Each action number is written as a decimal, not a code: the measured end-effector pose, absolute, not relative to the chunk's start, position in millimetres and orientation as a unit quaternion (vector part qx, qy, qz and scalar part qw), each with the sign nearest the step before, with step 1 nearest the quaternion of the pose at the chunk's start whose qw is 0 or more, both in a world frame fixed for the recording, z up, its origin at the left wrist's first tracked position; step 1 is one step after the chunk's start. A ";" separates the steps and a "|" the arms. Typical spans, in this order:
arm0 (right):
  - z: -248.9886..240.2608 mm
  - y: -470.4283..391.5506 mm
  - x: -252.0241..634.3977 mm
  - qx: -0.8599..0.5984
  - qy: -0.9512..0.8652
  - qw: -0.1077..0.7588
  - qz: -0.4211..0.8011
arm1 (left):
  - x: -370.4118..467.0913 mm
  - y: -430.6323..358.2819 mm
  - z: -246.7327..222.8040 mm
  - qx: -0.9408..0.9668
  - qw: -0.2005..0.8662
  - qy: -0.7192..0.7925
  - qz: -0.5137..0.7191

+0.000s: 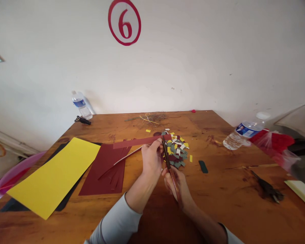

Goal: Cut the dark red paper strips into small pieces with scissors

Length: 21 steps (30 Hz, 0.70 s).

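Note:
A long maroon paper strip (pixel 132 142) is pinched in my left hand (pixel 151 159), its right end between the blades of the scissors (pixel 167 156). A thin curved strip (pixel 127 156), seen nearly edge-on, also runs out from my left fingers. My right hand (pixel 179 186) is closed round the scissors' handles. Beyond the blades lies a pile of small paper pieces (pixel 178 151) in green, yellow, white and maroon. Left of my hands, several cut strips (pixel 114 179) rest on a maroon sheet (pixel 94 179). A yellow sheet (pixel 56 173) overlaps a dark sheet (pixel 66 200) further left.
Water bottles stand back left (pixel 81 105) and lean or lie at right (pixel 242 135). Dark tools lie at the far left edge (pixel 83 120) and on the right (pixel 268 189). Thin wires (pixel 152 118) are heaped at the back. A dark green piece (pixel 203 166) lies right of the pile.

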State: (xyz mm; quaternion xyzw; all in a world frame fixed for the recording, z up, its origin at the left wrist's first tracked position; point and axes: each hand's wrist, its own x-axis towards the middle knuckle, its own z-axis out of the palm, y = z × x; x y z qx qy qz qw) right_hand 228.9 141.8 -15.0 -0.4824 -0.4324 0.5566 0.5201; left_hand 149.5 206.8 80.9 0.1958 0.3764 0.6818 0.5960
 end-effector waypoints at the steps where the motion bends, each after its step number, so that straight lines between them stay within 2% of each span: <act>1: -15.7 142.2 229.3 -0.483 -0.434 0.521 0.554 | 149.7 206.9 81.6 0.194 0.597 0.378 0.680; 13: -7.5 142.8 233.1 -0.477 -0.397 0.478 0.621 | 149.0 207.0 88.8 0.172 0.601 0.397 0.671; 21: -8.5 142.0 233.5 -0.458 -0.411 0.490 0.617 | 150.7 206.5 88.7 0.177 0.598 0.397 0.673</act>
